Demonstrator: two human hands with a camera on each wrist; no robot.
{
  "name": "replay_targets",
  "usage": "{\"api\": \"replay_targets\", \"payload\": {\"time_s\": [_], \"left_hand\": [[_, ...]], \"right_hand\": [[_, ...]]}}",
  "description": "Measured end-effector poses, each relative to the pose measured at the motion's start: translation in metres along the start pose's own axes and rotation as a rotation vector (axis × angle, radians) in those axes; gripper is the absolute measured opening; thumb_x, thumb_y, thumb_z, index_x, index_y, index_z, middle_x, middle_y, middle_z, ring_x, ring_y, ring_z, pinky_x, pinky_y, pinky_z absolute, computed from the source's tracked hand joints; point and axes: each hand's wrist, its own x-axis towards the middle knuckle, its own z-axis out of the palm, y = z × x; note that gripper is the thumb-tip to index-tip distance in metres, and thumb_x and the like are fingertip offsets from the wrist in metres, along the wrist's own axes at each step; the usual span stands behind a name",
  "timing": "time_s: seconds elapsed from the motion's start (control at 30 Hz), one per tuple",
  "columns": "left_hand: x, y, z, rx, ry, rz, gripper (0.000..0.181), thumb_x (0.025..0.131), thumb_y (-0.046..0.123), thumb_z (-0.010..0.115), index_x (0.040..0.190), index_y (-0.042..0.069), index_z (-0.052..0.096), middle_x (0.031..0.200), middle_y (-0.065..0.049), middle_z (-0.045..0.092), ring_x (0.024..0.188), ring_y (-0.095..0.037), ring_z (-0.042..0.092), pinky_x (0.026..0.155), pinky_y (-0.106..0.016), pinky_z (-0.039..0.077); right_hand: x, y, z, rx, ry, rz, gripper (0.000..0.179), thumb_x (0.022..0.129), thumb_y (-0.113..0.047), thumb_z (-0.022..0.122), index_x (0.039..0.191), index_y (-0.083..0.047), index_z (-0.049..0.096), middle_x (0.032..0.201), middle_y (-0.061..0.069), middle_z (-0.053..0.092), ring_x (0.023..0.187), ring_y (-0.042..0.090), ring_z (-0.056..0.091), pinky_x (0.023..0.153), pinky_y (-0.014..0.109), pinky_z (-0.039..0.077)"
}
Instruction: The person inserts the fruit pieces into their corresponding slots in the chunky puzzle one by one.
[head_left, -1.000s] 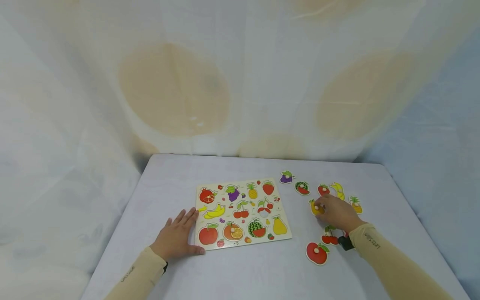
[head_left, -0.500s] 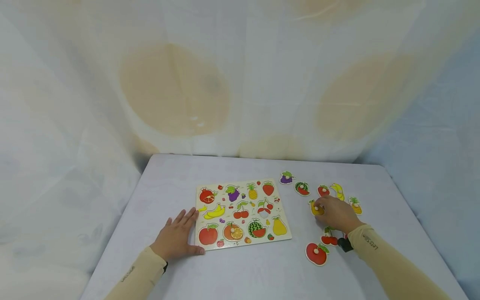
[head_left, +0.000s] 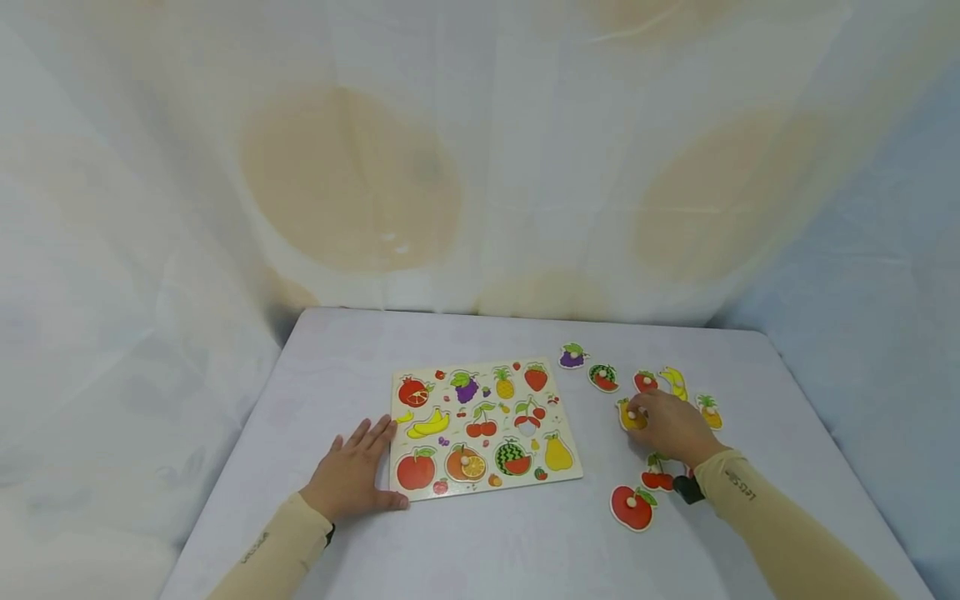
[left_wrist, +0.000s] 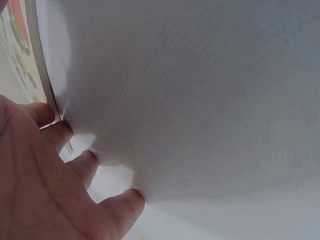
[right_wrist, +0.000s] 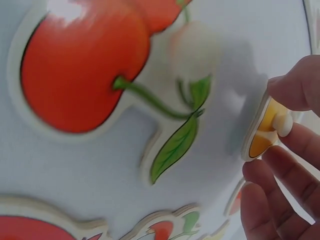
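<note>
My right hand (head_left: 671, 427) pinches the yellow pear puzzle piece (head_left: 631, 417) on the right side of the table. The right wrist view shows the thumb at one edge of the pear piece (right_wrist: 265, 132) and fingertips at the other edge and by its knob. At the table's left, my left hand (head_left: 354, 471) lies with fingers spread along the left edge of the fruit puzzle board (head_left: 480, 492); thumb and fingertips touch that edge. An orange piece (head_left: 467, 463) with a knob sits in the board's front row; the other shapes show printed pictures without knobs.
Around my right hand lie loose knobbed pieces: grapes (head_left: 572, 356), watermelon (head_left: 603, 378), strawberry (head_left: 645, 381), bananas (head_left: 675, 382), pineapple (head_left: 708, 412), cherries (head_left: 657, 475) and apple (head_left: 632, 508). A patterned curtain (head_left: 480, 167) hangs behind the table's far edge.
</note>
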Motion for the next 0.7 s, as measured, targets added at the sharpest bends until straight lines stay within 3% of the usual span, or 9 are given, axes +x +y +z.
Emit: {"api": "replay_targets", "payload": {"time_s": [0.7], "left_hand": [[-0.002, 0.002, -0.006, 0.001, -0.026, -0.009, 0.122, 0.065, 0.072, 0.079, 0.157, 0.010, 0.030, 0.163, -0.008, 0.026, 0.147, -0.039, 0.021, 0.109, -0.070, 0.022]], "right_hand": [[-0.010, -0.042, -0.004, 0.066, -0.034, 0.016, 0.035, 0.077, -0.027, 0.087, 0.107, -0.015, 0.073, 0.108, 0.004, 0.067, 0.092, 0.023, 0.062, 0.081, 0.044, 0.057]]}}
